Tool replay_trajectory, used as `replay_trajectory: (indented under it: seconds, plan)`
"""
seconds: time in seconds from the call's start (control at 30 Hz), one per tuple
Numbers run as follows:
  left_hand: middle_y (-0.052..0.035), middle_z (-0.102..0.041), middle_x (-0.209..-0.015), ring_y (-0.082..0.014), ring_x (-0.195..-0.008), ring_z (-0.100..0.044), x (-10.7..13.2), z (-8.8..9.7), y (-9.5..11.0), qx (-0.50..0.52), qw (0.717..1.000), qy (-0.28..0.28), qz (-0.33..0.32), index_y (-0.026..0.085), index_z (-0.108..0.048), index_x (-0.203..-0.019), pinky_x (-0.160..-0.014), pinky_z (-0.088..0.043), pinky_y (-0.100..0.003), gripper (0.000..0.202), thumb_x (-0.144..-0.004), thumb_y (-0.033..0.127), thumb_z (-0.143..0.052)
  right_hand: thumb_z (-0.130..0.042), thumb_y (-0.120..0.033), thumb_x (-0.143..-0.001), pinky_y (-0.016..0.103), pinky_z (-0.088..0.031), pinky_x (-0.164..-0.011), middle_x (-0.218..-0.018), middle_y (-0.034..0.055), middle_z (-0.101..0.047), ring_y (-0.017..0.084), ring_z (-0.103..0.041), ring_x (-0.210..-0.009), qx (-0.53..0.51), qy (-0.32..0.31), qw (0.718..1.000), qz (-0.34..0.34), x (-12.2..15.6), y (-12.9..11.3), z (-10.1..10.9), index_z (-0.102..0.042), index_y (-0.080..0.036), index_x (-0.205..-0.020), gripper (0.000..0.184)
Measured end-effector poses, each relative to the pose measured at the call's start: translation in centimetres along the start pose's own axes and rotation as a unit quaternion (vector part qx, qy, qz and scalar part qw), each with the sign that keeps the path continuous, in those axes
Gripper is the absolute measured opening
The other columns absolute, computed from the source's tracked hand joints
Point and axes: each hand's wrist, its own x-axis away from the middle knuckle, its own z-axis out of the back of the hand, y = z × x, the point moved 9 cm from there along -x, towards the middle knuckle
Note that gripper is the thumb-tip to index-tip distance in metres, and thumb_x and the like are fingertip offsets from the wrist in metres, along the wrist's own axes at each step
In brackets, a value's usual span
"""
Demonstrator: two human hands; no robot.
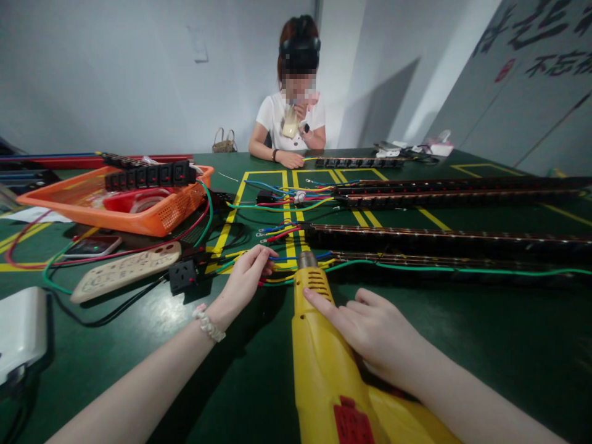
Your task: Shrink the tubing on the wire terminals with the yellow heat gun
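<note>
My right hand (pixel 377 330) holds a yellow heat gun (pixel 317 345), its index finger stretched along the vented barrel. The gun's metal nozzle points away from me at colored wires (pixel 283 266). Fingers of my left hand (pixel 247 274) are pinched on the blue, yellow and green wires just left of the nozzle; the exact grip is partly hidden. These wires run into a long black socket strip (pixel 416 262) lying to the right, with a green wire along it. A second strip (pixel 439 240) lies behind it, its red and blue wire ends bearing ring terminals.
An orange basket (pixel 161 223) with black socket pieces stands at the left. Before it lie a phone (pixel 92 246), a cream-colored long object (pixel 127 271) and a black socket (pixel 182 276). A white device (pixel 21 333) sits far left. Across the table (pixel 462 345), a person (pixel 292 120) holds a drink.
</note>
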Motion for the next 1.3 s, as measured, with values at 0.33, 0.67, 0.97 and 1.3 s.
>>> replay_trajectory:
  seconds: [0.33,0.67,0.97,1.3]
  plan:
    - [-0.0001,-0.056,-0.071,-0.0123,-0.065,-0.052,0.1,-0.4,0.9,-0.012,1.0,-0.017,-0.017,0.018,-0.062,-0.085,-0.056,-0.042,-0.02,0.029,-0.088,0.041,-0.046,-0.046,-0.008,-0.077,0.033,-0.029,-0.063,-0.071,0.0015,-0.068,0.018,-0.056,-0.06,-0.023,-0.027,0.999,0.027,-2.6,-1.9,-0.8,-0.021,-0.005,-0.143,0.071]
    - [0.0008,-0.052,-0.069,-0.0107,-0.059,-0.049,0.2,-0.6,0.6,0.012,1.0,-0.025,0.011,0.018,-0.06,-0.085,-0.048,-0.036,-0.018,0.029,-0.087,0.043,-0.046,-0.047,-0.007,-0.074,0.033,-0.028,-0.064,-0.079,0.0014,-0.069,0.019,-0.057,-0.066,-0.051,-0.063,0.997,0.019,-2.7,-2.1,-1.2,-0.014,-0.008,-0.146,0.079]
    - [0.0004,-0.051,-0.07,-0.0109,-0.06,-0.049,0.4,-0.4,0.8,-0.008,1.0,-0.019,0.02,0.017,-0.06,-0.087,-0.047,-0.036,-0.017,0.029,-0.086,0.043,-0.046,-0.045,-0.005,-0.071,0.032,-0.027,-0.063,-0.079,0.003,-0.069,0.018,-0.057,-0.066,-0.062,-0.064,0.996,0.003,-2.4,-1.6,-0.9,-0.02,-0.008,-0.144,0.078]
    - [-0.0013,-0.056,-0.077,-0.0108,-0.063,-0.055,0.0,-0.1,0.0,-0.005,1.0,-0.013,-0.004,0.017,-0.063,-0.089,-0.051,-0.04,-0.018,0.032,-0.087,0.044,-0.046,-0.043,-0.001,-0.069,0.03,-0.03,-0.061,-0.071,-0.0011,-0.065,0.017,-0.052,-0.058,-0.051,-0.002,0.998,-0.038,0.6,0.9,-0.1,-0.019,-0.014,-0.144,0.079]
